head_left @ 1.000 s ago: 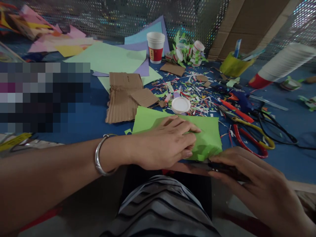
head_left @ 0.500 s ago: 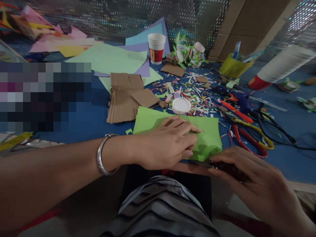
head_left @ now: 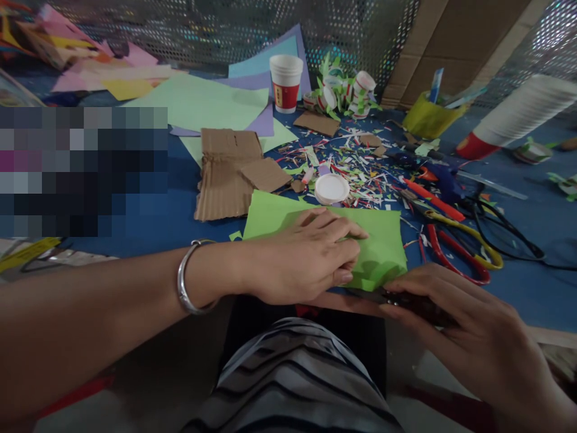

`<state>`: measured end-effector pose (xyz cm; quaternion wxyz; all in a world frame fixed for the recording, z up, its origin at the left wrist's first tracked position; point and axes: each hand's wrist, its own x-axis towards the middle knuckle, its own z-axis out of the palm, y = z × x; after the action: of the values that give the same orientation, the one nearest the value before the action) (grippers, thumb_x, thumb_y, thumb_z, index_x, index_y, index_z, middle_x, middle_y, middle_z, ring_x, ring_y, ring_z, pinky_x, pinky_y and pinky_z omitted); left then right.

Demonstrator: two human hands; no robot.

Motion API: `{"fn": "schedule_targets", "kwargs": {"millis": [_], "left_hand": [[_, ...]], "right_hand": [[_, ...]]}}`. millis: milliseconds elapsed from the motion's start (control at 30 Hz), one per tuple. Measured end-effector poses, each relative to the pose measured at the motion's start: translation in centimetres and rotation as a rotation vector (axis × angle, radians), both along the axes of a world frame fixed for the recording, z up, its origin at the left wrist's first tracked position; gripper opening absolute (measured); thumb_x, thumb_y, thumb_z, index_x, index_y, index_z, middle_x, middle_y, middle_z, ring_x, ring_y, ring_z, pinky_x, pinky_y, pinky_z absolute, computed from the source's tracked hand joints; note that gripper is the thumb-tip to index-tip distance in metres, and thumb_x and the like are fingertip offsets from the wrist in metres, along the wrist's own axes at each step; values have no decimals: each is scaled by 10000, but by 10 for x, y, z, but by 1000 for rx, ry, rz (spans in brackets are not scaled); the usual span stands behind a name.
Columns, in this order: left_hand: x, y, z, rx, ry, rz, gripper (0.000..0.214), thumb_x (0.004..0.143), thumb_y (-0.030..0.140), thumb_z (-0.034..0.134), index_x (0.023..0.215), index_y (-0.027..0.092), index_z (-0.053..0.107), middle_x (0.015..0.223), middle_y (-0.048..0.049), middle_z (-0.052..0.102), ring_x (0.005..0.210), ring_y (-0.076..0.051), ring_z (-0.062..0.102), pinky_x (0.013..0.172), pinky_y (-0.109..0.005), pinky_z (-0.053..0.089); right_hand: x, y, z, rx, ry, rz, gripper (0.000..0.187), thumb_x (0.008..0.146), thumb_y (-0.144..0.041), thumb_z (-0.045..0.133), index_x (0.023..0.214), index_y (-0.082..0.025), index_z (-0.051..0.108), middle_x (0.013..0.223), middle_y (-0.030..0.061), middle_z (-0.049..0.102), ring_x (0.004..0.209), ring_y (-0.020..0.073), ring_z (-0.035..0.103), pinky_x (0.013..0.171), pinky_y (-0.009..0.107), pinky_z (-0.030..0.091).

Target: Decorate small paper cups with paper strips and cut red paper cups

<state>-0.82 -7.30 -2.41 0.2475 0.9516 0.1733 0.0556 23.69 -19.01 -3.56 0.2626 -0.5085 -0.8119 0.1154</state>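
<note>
Pressing palm-down with the left hand (head_left: 311,255) across the middle of a bright green paper (head_left: 378,240), apparently to pin it flat against the blue tabletop (head_left: 536,294), close to the edge nearest the body. Fingers only slightly spread, wrapped around nothing, probably to share the pressure over a broad area rather than at one corner. Coming in from the other side with the right hand (head_left: 478,328), grip closed around a dark tool (head_left: 419,305), with what seems a blade directed left along the paper's near edge. Holding the tool low and almost level, likely for steady control beside that edge; impossible to tell its exact kind, with fingers covering much of the handle, or whether touching the paper. Near the right hand, a red scissor-like handle (head_left: 437,248) facing the body, perhaps for easy reach. Beyond the paper's far edge, out of the way of both hands, a white lid (head_left: 332,189), scattered paper scraps (head_left: 369,183) and brown cardboard (head_left: 225,180). Farther back, a yellow container (head_left: 430,117) with slim items inside, seemingly to store them together.
</note>
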Motion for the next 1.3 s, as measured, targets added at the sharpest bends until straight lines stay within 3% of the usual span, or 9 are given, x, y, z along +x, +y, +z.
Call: {"fn": "schedule_targets", "kwargs": {"millis": [300,500,867,1300], "left_hand": [[0,-1,-1,4,-10,3,211,1053,340,445,1021,186,586,1549,-153,485,1451,-345,383,1203,-592,220],[-1,0,-1,2,4,-1,204,1061,350,433,1019,199,564,1556,-134,476,1462,-326,372,1204,-559,220],[0,-1,0,6,13,4,215,1059,343,441,1034,189,590,1568,-135,478,1450,-332,388,1205,-574,226],[-3,0,-2,21,-5,-8,236,1070,370,414,1026,203,574,1555,-125,496,1450,-308,398,1215,-543,223]], "right_hand": [[0,-1,0,-25,3,-6,84,953,-244,703,1035,-248,687,935,24,735,820,155,726,701,237,562],[1,-1,-5,-5,41,-18,91,980,-346,673,1033,-274,690,938,-2,740,820,133,720,696,221,554],[-2,0,-3,21,36,-12,76,983,-299,671,972,-231,704,885,-5,730,795,88,703,721,166,526],[-2,-2,-5,10,14,3,110,982,-314,677,1062,-238,683,954,22,746,848,154,732,736,245,570]]}}
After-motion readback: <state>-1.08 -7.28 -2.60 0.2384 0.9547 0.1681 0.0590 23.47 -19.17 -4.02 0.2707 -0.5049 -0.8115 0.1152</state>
